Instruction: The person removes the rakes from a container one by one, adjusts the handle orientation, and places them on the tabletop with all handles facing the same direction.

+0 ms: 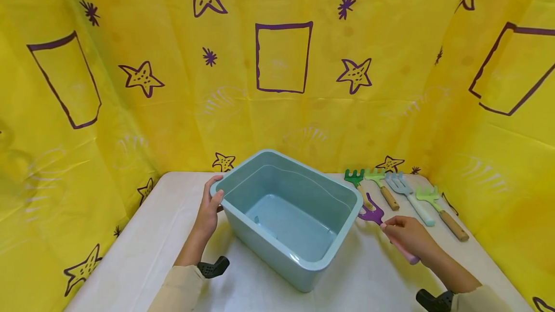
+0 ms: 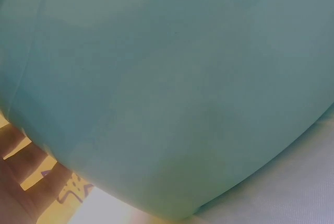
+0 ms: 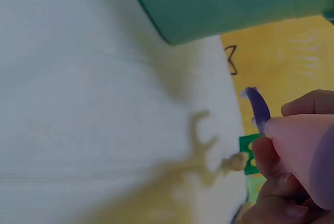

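So a teal plastic bin point(image 1: 288, 215) is parked between the two hands on the white worktop point(image 1: 143, 249), sitting at a bit of an angle with nothing visible inside it. The left hand point(image 1: 209, 208) is laid against the bin's near-left corner, thumb hooked over the rim and fingers wrapped on the outer wall, probably so the bin is kept from sliding around; in the left wrist view pretty much only the bin's wall point(image 2: 172, 88) can be seen, with fingers point(image 2: 26, 182) at the bottom corner. The right hand point(image 1: 407, 236) is closed around the pink handle of a purple toy fork point(image 1: 372, 214), which is held low, just off the bin's right side, head pointed toward the bin. In the right wrist view the purple tines point(image 3: 257, 108) are seen sticking out past the fingertips, and a shadow is thrown on the worktop underneath, so the fork looks lifted rather than resting. Beyond the right hand, four more toy garden tools are lined up in a row, handles pointing back toward the person: a dark green rake point(image 1: 356, 179), a light green rake point(image 1: 380, 184), a blue fork point(image 1: 407, 195), and a light green fork point(image 1: 440, 208). All of it is boxed in by a yellow backdrop point(image 1: 282, 85) printed with purple stars.
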`<state>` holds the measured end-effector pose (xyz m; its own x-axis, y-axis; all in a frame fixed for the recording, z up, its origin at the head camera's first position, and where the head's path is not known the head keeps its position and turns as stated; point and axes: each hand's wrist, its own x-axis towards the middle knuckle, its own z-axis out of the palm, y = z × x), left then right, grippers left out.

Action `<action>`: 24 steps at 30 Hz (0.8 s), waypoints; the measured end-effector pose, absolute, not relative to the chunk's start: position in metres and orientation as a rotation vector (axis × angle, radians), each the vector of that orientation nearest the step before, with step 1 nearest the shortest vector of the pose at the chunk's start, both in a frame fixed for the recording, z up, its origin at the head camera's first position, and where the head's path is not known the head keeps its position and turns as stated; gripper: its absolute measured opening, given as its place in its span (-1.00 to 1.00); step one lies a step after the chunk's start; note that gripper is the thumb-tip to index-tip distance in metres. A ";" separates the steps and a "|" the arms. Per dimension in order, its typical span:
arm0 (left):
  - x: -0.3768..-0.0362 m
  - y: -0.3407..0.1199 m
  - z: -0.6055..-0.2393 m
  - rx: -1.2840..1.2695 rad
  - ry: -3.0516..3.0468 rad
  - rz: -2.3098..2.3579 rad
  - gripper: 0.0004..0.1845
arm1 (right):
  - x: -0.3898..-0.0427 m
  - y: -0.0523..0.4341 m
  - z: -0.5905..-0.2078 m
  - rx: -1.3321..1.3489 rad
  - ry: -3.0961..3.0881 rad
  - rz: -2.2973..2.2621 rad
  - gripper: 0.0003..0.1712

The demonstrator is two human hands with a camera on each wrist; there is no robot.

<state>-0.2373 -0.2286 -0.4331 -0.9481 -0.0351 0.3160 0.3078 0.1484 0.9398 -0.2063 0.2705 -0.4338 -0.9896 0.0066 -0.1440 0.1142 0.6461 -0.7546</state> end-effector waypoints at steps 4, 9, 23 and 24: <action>-0.238 -0.228 -0.434 -0.262 -2.172 -1.854 -0.51 | -0.202 0.271 -0.447 0.124 2.735 -1.251 -0.55; -0.237 -0.228 -0.433 -0.257 -2.175 -1.848 -0.51 | -0.195 0.268 -0.458 0.120 2.787 -1.193 -0.61; -0.236 -0.227 -0.432 -0.241 -2.183 -1.878 -0.49 | -0.196 0.259 -0.477 0.207 2.777 -1.129 -0.60; -0.236 -0.227 -0.432 -0.234 -2.185 -1.877 -0.50 | -0.196 0.259 -0.478 0.202 2.784 -1.117 -0.61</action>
<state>-0.2362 -0.2268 -0.4320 -0.9557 -0.0408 0.2915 0.2820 0.1567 0.9465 -0.1955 0.2591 -0.4777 -0.9819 0.0742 -0.1742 0.1740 0.7163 -0.6758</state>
